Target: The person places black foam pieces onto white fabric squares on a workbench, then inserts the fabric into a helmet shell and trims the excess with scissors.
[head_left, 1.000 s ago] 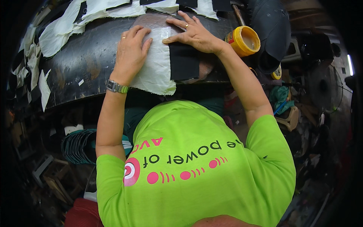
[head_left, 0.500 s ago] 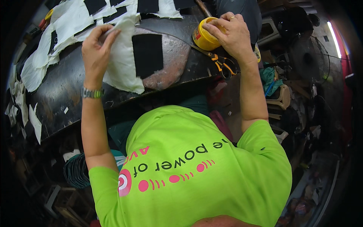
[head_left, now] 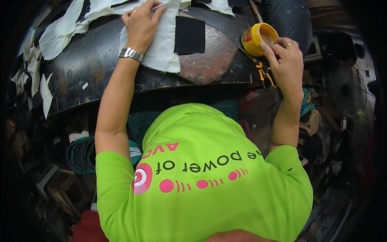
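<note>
My left hand (head_left: 141, 22), a metal watch on its wrist, lies on a white cloth piece (head_left: 161, 48) and pinches its far edge. A black rectangular patch (head_left: 189, 35) sits on that cloth, just right of the hand. My right hand (head_left: 286, 60) reaches to an open yellow pot (head_left: 254, 38), its index fingertip at the pot's rim and the other fingers loosely curled. Orange-handled scissors (head_left: 264, 74) lie under that hand on the dark curved worktop (head_left: 92, 68).
Several white cloth scraps (head_left: 60, 28) lie along the worktop's far left. A worn brown area (head_left: 209, 60) shows beside the patch. Coiled teal material (head_left: 82, 153) sits low on the left, and dark clutter (head_left: 334, 105) crowds the right.
My right hand left the black patch and moved right to the yellow pot. My left hand slid from the cloth's middle up to its far edge.
</note>
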A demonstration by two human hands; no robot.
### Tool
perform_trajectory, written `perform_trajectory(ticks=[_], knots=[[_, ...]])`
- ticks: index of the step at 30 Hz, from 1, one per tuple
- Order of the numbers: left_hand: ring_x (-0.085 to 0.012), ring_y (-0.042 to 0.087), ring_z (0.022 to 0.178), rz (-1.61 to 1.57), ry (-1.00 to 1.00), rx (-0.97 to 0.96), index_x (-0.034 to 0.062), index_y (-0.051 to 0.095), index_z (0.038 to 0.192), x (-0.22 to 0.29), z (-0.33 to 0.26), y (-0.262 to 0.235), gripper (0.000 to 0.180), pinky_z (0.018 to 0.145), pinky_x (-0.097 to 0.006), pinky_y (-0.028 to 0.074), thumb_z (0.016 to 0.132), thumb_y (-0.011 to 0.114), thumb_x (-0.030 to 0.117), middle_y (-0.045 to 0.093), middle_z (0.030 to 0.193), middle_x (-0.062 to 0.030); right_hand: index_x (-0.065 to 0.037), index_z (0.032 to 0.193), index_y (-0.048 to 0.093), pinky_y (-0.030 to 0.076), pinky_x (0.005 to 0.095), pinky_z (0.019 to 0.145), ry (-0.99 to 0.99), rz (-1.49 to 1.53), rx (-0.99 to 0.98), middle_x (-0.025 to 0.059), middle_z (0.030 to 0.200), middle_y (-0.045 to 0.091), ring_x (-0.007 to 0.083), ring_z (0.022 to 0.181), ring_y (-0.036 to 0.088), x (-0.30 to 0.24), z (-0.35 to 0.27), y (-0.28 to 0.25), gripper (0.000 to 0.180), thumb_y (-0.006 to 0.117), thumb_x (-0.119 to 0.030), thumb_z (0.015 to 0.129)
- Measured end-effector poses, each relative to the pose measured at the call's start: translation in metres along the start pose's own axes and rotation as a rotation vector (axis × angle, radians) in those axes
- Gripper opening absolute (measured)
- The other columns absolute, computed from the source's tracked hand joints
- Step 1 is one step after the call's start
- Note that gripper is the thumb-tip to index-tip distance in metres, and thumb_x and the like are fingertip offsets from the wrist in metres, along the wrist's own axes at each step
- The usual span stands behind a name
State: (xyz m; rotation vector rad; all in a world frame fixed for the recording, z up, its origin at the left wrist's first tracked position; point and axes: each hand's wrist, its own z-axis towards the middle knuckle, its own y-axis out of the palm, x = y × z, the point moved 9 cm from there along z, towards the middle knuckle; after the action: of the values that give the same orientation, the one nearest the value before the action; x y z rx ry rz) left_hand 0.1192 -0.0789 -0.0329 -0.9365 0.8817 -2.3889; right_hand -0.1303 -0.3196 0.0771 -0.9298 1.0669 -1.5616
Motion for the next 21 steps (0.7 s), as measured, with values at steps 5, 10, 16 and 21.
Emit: perform_trajectory(ticks=[5,10,16,21], knots=[[-0.0290,0.070,0.080,-0.046,-0.029,0.072,0.0083,0.072,0.100,0.024,0.013,-0.002,0.018,0.079,-0.044,0.048,0.091,0.073,0.024,0.074,0.087,-0.0100,-0.015,0.106,0.082,0.038,0.0421,0.109,-0.314,0.722,0.127,0.0151,0.127,0.063,0.0301,0.126,0.052,-0.067,0.008,-0.007,0.028,0.069,-0.037,0.096],[-0.0322,0.070,0.083,-0.118,-0.063,0.068,0.0092,0.071,0.097,0.026,0.011,-0.001,0.017,0.079,-0.047,0.047,0.091,0.072,0.025,0.073,0.086,-0.0115,-0.029,0.128,0.073,0.012,0.0627,0.121,-0.427,0.622,-0.057,0.0116,0.158,0.043,0.0367,0.152,0.022,-0.143,0.009,0.080,0.041,0.055,-0.053,0.100],[-0.0325,0.069,0.083,-0.132,-0.030,0.083,0.0088,0.070,0.095,0.029,0.009,-0.002,0.016,0.080,-0.047,0.047,0.092,0.070,0.024,0.073,0.086,-0.0119,-0.039,0.144,0.058,0.006,0.0710,0.119,-0.441,0.151,0.019,0.0105,0.164,0.033,0.0366,0.157,0.013,-0.168,-0.001,0.112,0.056,0.050,-0.067,0.096],[-0.0320,0.069,0.084,-0.134,-0.027,0.105,0.0084,0.070,0.096,0.030,0.009,-0.005,0.017,0.084,-0.047,0.045,0.092,0.069,0.025,0.073,0.087,-0.0120,-0.043,0.152,0.046,0.006,0.0686,0.120,-0.484,0.244,-0.141,0.0072,0.169,0.025,0.0350,0.158,0.009,-0.164,0.001,0.122,0.060,0.049,-0.066,0.097]])
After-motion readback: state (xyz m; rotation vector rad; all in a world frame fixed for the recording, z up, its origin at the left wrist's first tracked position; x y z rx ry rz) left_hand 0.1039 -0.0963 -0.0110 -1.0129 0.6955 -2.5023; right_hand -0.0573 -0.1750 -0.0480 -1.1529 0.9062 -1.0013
